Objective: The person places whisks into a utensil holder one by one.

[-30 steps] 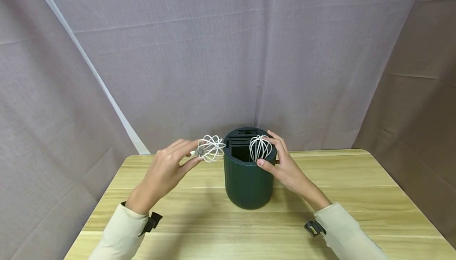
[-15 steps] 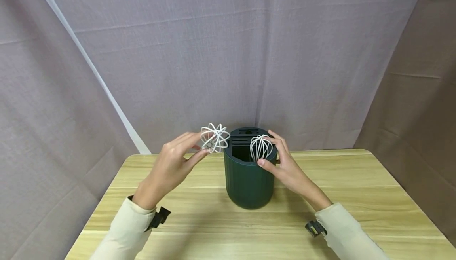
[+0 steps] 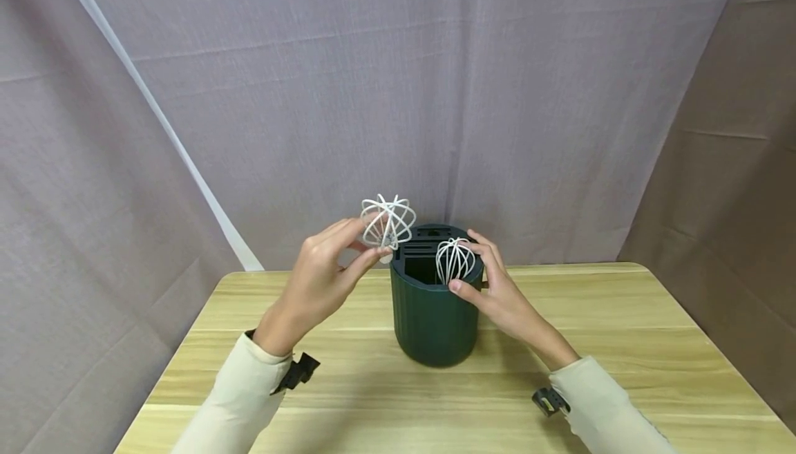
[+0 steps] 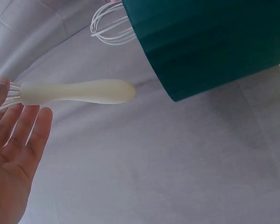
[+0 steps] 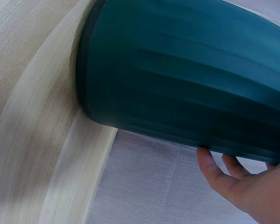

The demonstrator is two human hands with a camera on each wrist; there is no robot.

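Meanwhile, at a wooden bench (image 3: 622, 323) hung round with grey cloth, a person's left hand (image 3: 323, 281) is lifting a white whisk (image 3: 387, 222) higher and closer to a dark green utensil holder (image 3: 433, 323) than it was a second ago; the wire head, then level with the holder's rim and lying on its side, is now standing above the rim at its left edge. Judging by that rise, the whisk is being brought over the holder's top. The fingers (image 3: 363, 260) are pinching the whisk where wires meet handle; in the left wrist view the pale handle (image 4: 79, 92) is running crosswise, away from the fingertips toward the holder's ribbed wall (image 4: 210, 46). From the head camera the long axis is tipping toward upright, wires up, handle end down and mostly hidden behind the fingers.

On the right, the right hand (image 3: 497, 288) is curling thumb and fingers round the wire head of a second whisk (image 3: 455, 260), which is standing in the holder's near-right opening, wires up, much as before. The holder is sitting upright at mid-bench.
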